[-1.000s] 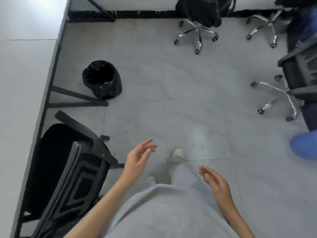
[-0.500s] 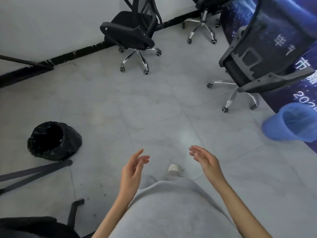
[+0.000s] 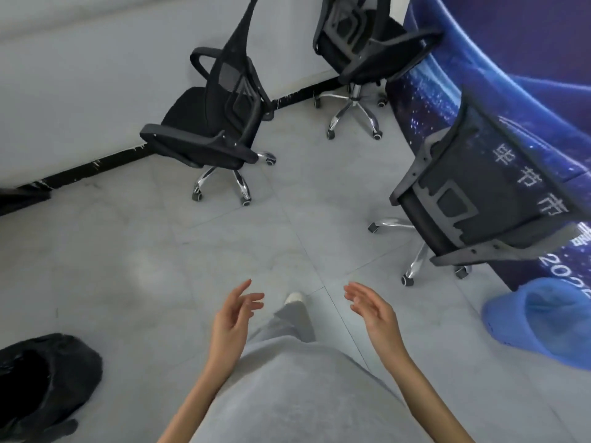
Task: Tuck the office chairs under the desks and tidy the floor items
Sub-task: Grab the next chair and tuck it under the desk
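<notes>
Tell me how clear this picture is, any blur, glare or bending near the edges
Head view: soft overall, slightly motion-blurred; the blue bin and black bin at the edges smear most. Wide-angle bending curves the black baseboard and leans the chairs, like the nearest chair. A pale glare patch sits on the floor tiles. Both the left hand and right hand read fairly clearly.

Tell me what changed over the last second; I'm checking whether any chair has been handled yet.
Only the view swung right: the black bin slid to the lower-left corner, the desk-side chair dropped out of sight, and three office chairs plus a blue bin came closer. The left hand and right hand took hold of nothing. Both stay open and empty over the floor; no chair visibly moved.
</notes>
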{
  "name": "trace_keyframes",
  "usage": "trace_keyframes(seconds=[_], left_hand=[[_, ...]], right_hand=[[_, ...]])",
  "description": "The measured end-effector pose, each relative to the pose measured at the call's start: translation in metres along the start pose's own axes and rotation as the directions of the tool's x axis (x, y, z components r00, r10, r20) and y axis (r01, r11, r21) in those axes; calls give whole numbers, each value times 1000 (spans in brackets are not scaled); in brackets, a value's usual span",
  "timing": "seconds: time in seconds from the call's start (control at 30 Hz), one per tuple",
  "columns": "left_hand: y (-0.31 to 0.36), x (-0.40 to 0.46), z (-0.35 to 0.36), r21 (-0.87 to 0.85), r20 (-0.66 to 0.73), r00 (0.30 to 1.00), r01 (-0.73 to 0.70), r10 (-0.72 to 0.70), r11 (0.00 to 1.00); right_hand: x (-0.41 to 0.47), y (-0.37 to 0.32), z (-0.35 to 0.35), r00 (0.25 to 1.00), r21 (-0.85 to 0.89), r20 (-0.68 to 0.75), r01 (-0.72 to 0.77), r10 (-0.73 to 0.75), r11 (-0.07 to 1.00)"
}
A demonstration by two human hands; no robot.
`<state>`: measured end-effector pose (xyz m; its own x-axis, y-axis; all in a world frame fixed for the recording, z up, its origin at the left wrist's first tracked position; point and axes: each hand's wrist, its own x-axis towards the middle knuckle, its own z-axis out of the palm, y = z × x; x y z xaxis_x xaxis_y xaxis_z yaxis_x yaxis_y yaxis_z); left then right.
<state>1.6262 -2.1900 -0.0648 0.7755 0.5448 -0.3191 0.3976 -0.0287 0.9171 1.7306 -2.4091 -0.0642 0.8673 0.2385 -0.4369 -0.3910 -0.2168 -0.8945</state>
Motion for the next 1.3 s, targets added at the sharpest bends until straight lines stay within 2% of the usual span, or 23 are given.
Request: trace_keyframes(seconds=[0.23, 0.33, 0.43, 0.53, 0.63, 0.8, 0.9, 1.03, 1.13, 1.2, 1.23, 1.3], left_hand=[[148, 207, 58, 66, 209, 966, -172, 155, 983], [191, 275, 88, 74, 252, 951, -204, 180, 976], [210, 336, 114, 82, 239, 955, -202, 178, 976], [213, 387, 132, 69, 152, 981, -133, 121, 989], [214, 420, 140, 29, -23, 999, -23, 24, 999], [226, 457, 141, -66, -268, 956, 105, -119, 992], [240, 484, 138, -48, -389, 914, 105, -115, 993], [268, 543, 121, 2, -523, 852, 42, -35, 999], [292, 592, 98, 115, -617, 783, -10, 79, 993], [302, 618, 82, 201, -661, 736, -14, 146, 980], [303, 629, 75, 240, -659, 733, -6, 168, 971], [299, 647, 63, 346, -589, 794, 80, 150, 935]], right_hand=[[116, -67, -26, 978, 71, -196, -62, 75, 996], [177, -97, -35, 973, 98, -222, -48, 68, 994], [256, -124, -40, 982, 60, -184, -34, 44, 998], [354, -161, -41, 998, -17, -62, 6, -7, 1000], [451, -222, -36, 995, -82, 89, 62, -54, 995], [583, -332, 4, 931, -137, 330, 209, -154, 968], [642, -375, 40, 879, -170, 429, 304, -207, 938], [704, -409, 98, 762, -267, 584, 505, -279, 820], [739, -431, 145, 630, -333, 689, 714, -358, 616], [756, -446, 172, 492, -308, 771, 844, -405, 439], [763, -453, 183, 414, -278, 814, 893, -406, 354], [778, -465, 204, 281, -217, 887, 954, -366, 208]])
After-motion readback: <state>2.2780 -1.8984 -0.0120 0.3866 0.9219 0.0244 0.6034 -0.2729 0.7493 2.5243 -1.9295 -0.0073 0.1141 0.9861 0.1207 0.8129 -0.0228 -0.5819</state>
